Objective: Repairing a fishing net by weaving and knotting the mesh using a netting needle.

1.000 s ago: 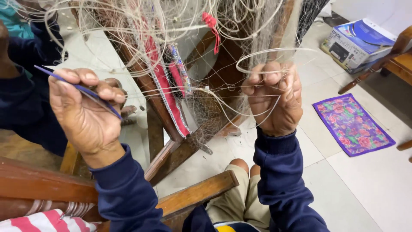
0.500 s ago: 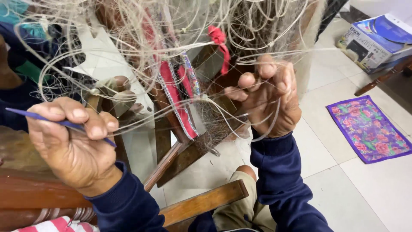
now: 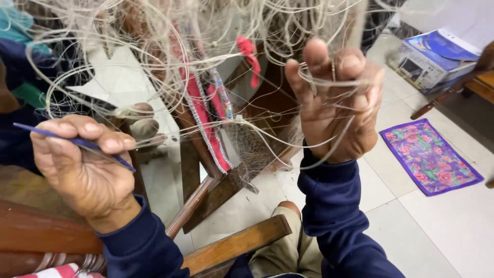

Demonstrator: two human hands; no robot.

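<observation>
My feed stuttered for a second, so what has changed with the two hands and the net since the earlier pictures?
The right hand has risen and opened its fingers, with the pale net strands looped over them instead of pinched. The left hand has dropped lower and drawn back toward the body. It keeps the same pinch on the blue netting needle. The net itself, the wooden frame and the flowered mat look unchanged.

Compared with the earlier views, the left hand [image 3: 85, 164] sits lower and farther left, its fist turned so the blue needle [image 3: 72, 143] now lies nearly level instead of slanting down to the right. The right hand [image 3: 337, 110] is raised and opened, fingers [image 3: 315, 56] spread upward through the net [image 3: 206, 62] where they were curled before. More strands drape across its palm. The mat [image 3: 429, 157] appears lower in view.
</observation>
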